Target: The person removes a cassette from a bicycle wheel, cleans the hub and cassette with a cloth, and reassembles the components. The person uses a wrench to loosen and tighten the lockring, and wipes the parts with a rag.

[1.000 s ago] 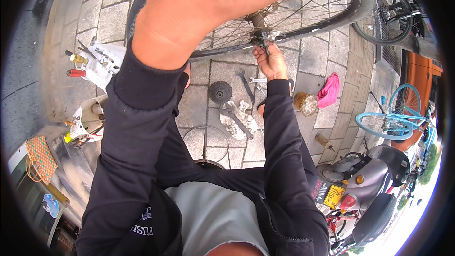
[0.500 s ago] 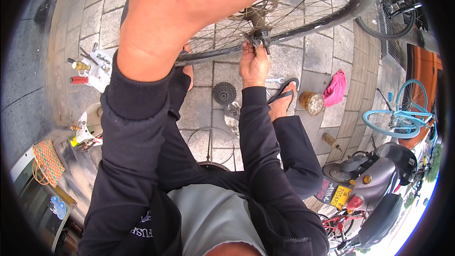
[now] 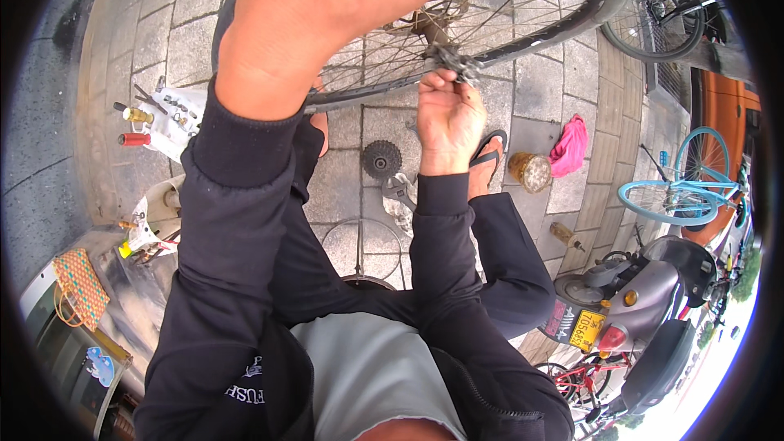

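Note:
A spoked bicycle wheel [image 3: 531,51] with a black tyre is tilted in front of me at the top of the view. My left hand [image 3: 327,0] is raised very close above the wheel, its fingers out of sight past the upper edge. At the wheel's hub [image 3: 437,28], the fingertips of my right hand [image 3: 449,118] pinch the near axle end [image 3: 454,64], which looks grey and rough, its details unclear. On the paving between my feet lies a black toothed sprocket cluster [image 3: 381,160]. A greyish tool or cloth [image 3: 400,196] lies just below it.
Tools lie on a white surface [image 3: 175,118] at left, above a white bucket [image 3: 155,216]. A round tin [image 3: 529,171] and a pink cloth [image 3: 569,147] sit beside my right foot. A parked scooter [image 3: 645,302], a blue bicycle [image 3: 678,196] and another bicycle wheel [image 3: 657,12] stand to the right.
My right hand has turned its palm more toward me and shifted slightly right, still at the hub end. The wheel has moved slightly left. My left hand stays raised above it.

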A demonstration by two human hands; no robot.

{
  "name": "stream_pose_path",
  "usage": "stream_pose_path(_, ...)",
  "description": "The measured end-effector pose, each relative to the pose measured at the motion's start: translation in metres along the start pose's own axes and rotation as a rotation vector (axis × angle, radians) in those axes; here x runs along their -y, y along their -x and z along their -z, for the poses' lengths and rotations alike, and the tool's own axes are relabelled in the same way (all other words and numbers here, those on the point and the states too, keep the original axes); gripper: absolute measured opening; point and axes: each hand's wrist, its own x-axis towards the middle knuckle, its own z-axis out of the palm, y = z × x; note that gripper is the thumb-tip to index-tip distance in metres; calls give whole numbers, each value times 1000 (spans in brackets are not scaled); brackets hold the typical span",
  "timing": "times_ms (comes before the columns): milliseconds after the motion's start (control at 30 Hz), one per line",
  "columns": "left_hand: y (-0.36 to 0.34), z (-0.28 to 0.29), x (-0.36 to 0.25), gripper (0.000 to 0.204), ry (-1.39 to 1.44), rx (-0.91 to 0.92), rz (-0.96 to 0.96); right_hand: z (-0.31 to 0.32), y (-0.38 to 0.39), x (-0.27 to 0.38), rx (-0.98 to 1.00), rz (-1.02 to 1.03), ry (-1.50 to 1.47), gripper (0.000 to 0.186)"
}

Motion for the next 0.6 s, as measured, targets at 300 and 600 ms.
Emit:
stream_pose_path(300,0,20,-16,48,54,114,77,-3,21,85,-219,278,770,13)
stream_pose_path(600,4,11,-16,49,-168,28,40,-36,-23,60,12,807,1431,23)
